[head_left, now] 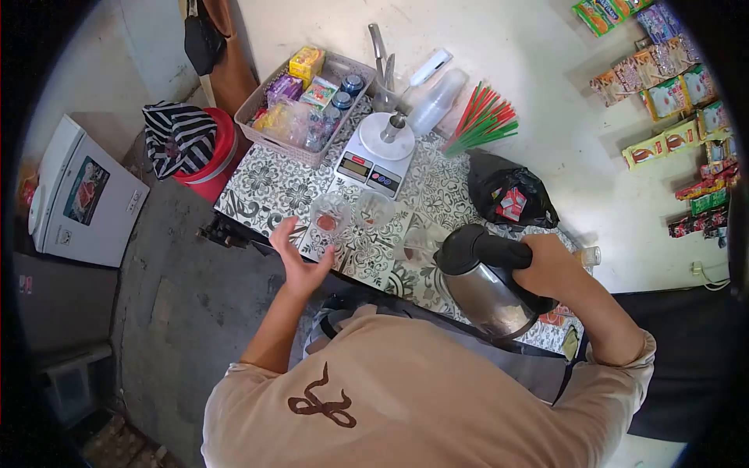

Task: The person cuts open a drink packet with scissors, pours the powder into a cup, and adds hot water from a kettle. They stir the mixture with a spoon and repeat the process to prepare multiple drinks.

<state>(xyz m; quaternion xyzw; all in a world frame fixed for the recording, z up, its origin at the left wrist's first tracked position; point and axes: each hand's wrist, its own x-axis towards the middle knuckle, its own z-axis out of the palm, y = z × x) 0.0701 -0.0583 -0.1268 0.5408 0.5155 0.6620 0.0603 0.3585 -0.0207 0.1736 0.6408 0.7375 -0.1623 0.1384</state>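
My right hand is wrapped round the black handle of a steel electric kettle. The kettle tips to the left, its spout right by a clear glass that it partly overlaps in this view. My left hand holds nothing; its thumb and fingers are spread, close to a clear cup with something reddish-brown at its bottom. Beside that cup stands another clear cup.
Behind the cups sits a white kitchen scale. A basket of packets and cans, stacked plastic cups, red and green straws and a black plastic bag share the patterned table. A red bin stands left.
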